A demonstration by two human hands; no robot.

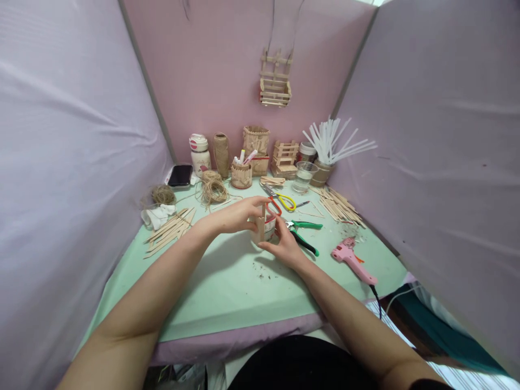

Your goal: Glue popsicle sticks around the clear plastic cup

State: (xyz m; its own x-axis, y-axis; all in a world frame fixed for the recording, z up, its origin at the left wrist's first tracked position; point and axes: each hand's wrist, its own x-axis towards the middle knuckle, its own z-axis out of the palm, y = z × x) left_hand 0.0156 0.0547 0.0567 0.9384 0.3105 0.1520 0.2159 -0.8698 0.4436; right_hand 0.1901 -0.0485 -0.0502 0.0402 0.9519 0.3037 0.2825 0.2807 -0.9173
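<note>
A small cup (pixel 270 230) with red and white on its side stands at the middle of the table. Against its left side is a pale wooden craft stick (pixel 262 230), upright. My left hand (pixel 239 215) reaches over from the left, its thumb and fingers closed on the stick. From the right, my right hand (pixel 287 248) curls round the cup's side. Fingers partly hide the cup, and I cannot make out whether the stick is fixed to it. Just beyond lie scissors (pixel 287 202) with red and yellow handles. Green-handled pliers (pixel 306 225) lie right of the cup.
A pink glue gun (pixel 352 261) lies at the right, its cord over the table edge. Loose sticks lie left (pixel 168 233) and right (pixel 339 206). Twine (pixel 214 189), a marker holder (pixel 241 176), a water cup (pixel 304 177) and a phone (pixel 180 176) stand or lie farther back.
</note>
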